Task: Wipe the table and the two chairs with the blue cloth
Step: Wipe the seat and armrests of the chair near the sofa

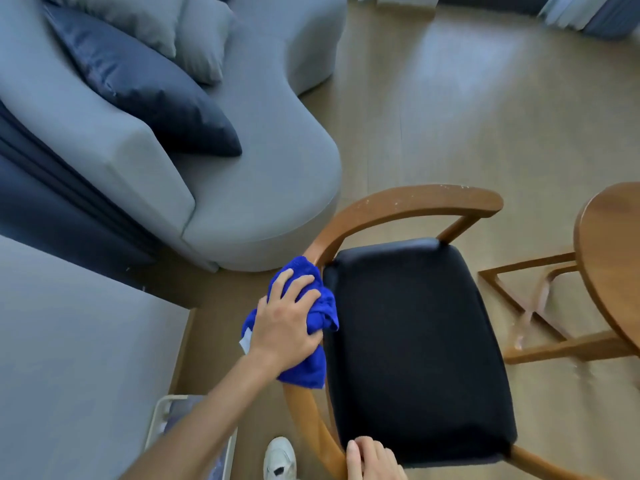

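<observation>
Left hand presses blue cloth onto wooden chair rail.

Bare forearms, no sleeves in view; a white sneaker with a dark tongue patch.
</observation>
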### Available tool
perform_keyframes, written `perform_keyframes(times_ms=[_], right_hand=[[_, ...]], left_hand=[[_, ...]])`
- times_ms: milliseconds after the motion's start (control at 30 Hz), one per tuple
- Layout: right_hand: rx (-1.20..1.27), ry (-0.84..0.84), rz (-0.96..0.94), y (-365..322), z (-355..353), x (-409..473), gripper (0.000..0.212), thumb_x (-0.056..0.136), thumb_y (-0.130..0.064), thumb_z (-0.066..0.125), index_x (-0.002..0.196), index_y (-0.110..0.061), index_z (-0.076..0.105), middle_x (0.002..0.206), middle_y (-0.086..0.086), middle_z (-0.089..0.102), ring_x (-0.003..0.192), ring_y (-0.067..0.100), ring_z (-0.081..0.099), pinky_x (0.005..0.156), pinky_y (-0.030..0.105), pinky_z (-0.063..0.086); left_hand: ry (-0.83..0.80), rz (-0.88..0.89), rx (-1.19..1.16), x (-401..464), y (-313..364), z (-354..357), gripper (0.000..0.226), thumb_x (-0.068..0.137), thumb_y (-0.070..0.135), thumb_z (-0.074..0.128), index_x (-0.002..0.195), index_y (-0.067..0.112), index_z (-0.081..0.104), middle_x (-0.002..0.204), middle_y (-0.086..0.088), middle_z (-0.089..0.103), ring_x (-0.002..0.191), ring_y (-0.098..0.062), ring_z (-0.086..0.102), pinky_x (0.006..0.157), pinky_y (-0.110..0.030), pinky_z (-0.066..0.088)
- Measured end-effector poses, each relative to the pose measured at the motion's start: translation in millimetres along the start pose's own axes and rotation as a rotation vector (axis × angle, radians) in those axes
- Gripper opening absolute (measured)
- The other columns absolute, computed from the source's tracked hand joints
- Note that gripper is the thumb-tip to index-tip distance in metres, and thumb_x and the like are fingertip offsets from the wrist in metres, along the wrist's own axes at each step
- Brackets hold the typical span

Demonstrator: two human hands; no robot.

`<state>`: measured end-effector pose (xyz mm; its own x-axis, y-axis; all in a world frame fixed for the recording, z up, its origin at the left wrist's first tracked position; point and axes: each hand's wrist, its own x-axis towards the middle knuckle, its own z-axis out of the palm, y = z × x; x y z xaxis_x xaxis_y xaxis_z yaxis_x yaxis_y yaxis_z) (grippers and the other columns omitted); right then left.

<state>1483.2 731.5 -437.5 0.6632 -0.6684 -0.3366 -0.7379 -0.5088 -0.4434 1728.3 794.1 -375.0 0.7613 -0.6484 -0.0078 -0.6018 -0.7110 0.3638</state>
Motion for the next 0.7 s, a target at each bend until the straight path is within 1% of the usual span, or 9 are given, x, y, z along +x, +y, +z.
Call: perform_keyframes(times_ms=[100,200,300,367,433,500,567,633,700], right_hand=[[0.141,0.082,-0.045,-8.3,10.7,24.5,0.017,0.063,-0.037,0.042,0.055,-0.035,0.028,0.041,-0.008,0.036,0.039,0.000,0.036,0.046,0.017,0.022],[0.209,0.142,-0.141,-20.4,-3.5,50.5,0.016,0.074,-0.036,0.043,0.063,-0.040,0.032,0.053,-0.021,0.034,0.053,-0.008,0.038,0.052,0.008,0.032],[0.334,0.113,-0.146,-19.3,-25.2,109.8,0.020,0.086,-0.030,0.050,0.084,-0.050,0.053,0.080,-0.019,0.062,0.087,-0.007,0.051,0.074,0.019,0.044],[0.444,0.071,-0.164,-41.0,-59.2,161.4,0.021,0.089,-0.032,0.049,0.092,-0.050,0.057,0.101,-0.020,0.062,0.106,-0.006,0.048,0.090,0.026,0.045],[0.483,0.145,-0.308,-77.7,-91.8,208.0,0.023,0.091,-0.036,0.044,0.109,-0.044,0.055,0.118,-0.016,0.057,0.117,-0.002,0.045,0.101,0.018,0.038],[0.444,0.183,-0.450,-120.8,-100.0,247.5,0.041,0.092,-0.041,0.037,0.128,-0.031,0.054,0.137,-0.007,0.047,0.130,0.002,0.035,0.108,0.013,0.023],[0.307,0.069,-0.527,-156.7,-86.0,273.8,0.057,0.091,-0.050,0.025,0.142,-0.030,0.043,0.153,-0.002,0.029,0.142,0.013,0.017,0.117,0.027,0.011],[0.007,-0.015,-0.599,-175.8,-61.7,288.3,0.067,0.087,-0.063,0.013,0.145,-0.036,0.036,0.159,0.004,0.018,0.147,0.025,0.004,0.119,0.049,-0.001],[-0.237,0.064,-0.656,-180.8,-38.1,298.5,0.070,0.085,-0.070,0.022,0.136,-0.033,0.050,0.156,0.012,0.025,0.145,0.039,0.011,0.114,0.062,0.004]], left_hand=[[-0.136,-0.066,-0.047,61.7,-9.6,6.3,0.051,0.073,0.037,0.061,0.122,0.025,0.054,0.142,0.010,0.040,0.139,-0.021,0.023,0.089,-0.045,0.048],[-0.216,0.001,0.052,122.5,-11.8,21.6,0.054,0.078,0.033,0.059,0.129,0.027,0.042,0.146,0.009,0.025,0.139,-0.018,0.013,0.094,-0.042,0.044],[-0.207,0.072,0.180,161.4,4.6,42.4,0.062,0.080,0.031,0.059,0.135,0.028,0.032,0.149,0.006,0.014,0.143,-0.022,0.003,0.107,-0.044,0.031],[-0.175,0.084,0.200,179.8,19.8,54.7,0.064,0.081,0.036,0.061,0.136,0.028,0.030,0.150,0.007,0.014,0.145,-0.021,-0.001,0.115,-0.049,0.015],[-0.142,0.081,0.033,191.6,28.5,57.3,0.068,0.076,0.047,0.065,0.135,0.028,0.036,0.149,0.009,0.022,0.145,-0.017,0.001,0.116,-0.051,0.006],[-0.124,0.006,-0.350,193.4,22.9,43.5,0.071,0.070,0.044,0.068,0.134,0.028,0.042,0.147,0.009,0.032,0.145,-0.013,0.010,0.118,-0.045,0.007],[-0.105,-0.139,-0.676,182.6,5.1,24.1,0.064,0.079,0.024,0.067,0.138,0.026,0.042,0.150,0.008,0.033,0.144,-0.011,0.015,0.116,-0.031,0.012],[-0.047,-0.340,-0.705,159.2,-16.7,7.0,0.058,0.088,0.008,0.058,0.141,0.022,0.039,0.151,0.007,0.032,0.142,-0.011,0.021,0.111,-0.024,0.017],[0.026,-0.576,-0.619,131.8,-36.4,-4.2,0.053,0.090,0.004,0.053,0.140,0.018,0.040,0.148,0.002,0.037,0.138,-0.014,0.031,0.108,-0.029,0.023]])
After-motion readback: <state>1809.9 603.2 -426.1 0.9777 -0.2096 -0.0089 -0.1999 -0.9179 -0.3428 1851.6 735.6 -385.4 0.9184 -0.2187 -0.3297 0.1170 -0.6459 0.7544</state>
